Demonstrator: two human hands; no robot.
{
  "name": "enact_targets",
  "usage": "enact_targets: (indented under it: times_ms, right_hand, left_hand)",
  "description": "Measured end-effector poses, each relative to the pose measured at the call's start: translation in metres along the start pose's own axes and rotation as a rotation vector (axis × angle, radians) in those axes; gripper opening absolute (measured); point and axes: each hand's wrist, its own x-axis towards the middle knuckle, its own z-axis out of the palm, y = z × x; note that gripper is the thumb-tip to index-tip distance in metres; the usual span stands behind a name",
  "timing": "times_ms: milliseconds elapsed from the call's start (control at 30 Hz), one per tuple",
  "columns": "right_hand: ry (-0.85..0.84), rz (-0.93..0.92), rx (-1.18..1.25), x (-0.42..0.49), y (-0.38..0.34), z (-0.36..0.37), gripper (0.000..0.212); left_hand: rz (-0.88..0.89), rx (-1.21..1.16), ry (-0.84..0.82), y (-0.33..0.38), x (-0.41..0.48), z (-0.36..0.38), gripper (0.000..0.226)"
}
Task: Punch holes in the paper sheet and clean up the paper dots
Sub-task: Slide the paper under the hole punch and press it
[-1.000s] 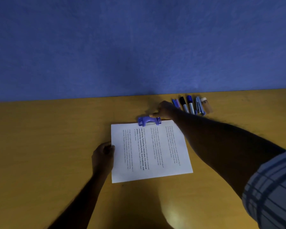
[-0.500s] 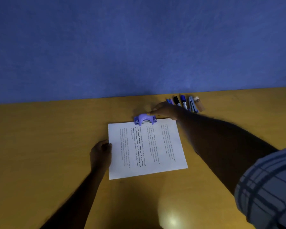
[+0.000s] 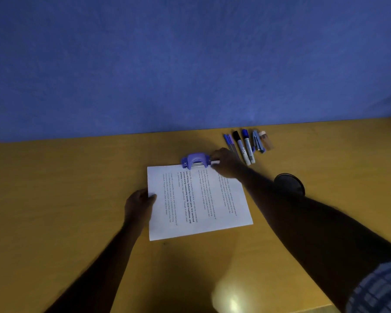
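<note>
The left hand presses the paper sheet flat on the tabletop by its left edge so it cannot slide, while the right hand grips the hole punch straddling the sheet's far edge.

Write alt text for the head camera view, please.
A person's left hand steadies a printed sheet on a yellow table while the right hand touches a purple punch at the sheet's far edge. Pens lie near the blue wall.
</note>
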Motion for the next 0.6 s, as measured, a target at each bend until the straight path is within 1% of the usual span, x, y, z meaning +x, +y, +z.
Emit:
enact_targets:
  times_ms: [67, 133, 267, 467, 500, 600]
  right_hand:
    - [0.053, 0.002, -0.077, -0.009, 0.008, 0.009, 0.040]
    - [0.068, -0.021, -0.123, -0.015, 0.012, 0.014, 0.044]
    - [0.079, -0.066, -0.164, -0.019, 0.015, 0.019, 0.042]
    - [0.100, -0.069, -0.187, -0.023, 0.019, 0.026, 0.038]
    - [0.117, -0.081, -0.199, -0.025, 0.017, 0.026, 0.038]
    - [0.264, -0.203, -0.150, -0.024, 0.010, 0.026, 0.046]
  left_hand:
    - [0.014, 0.020, -0.025, 0.000, -0.003, -0.001, 0.018]
    - [0.018, 0.026, -0.030, 0.000, -0.006, -0.001, 0.018]
    - [0.018, 0.036, -0.041, -0.004, -0.012, -0.001, 0.018]
    - [0.001, 0.039, -0.053, -0.009, -0.022, -0.001, 0.018]
    - [-0.001, 0.037, -0.049, -0.009, -0.022, -0.001, 0.017]
    - [-0.008, 0.032, -0.041, -0.009, -0.023, 0.000, 0.017]
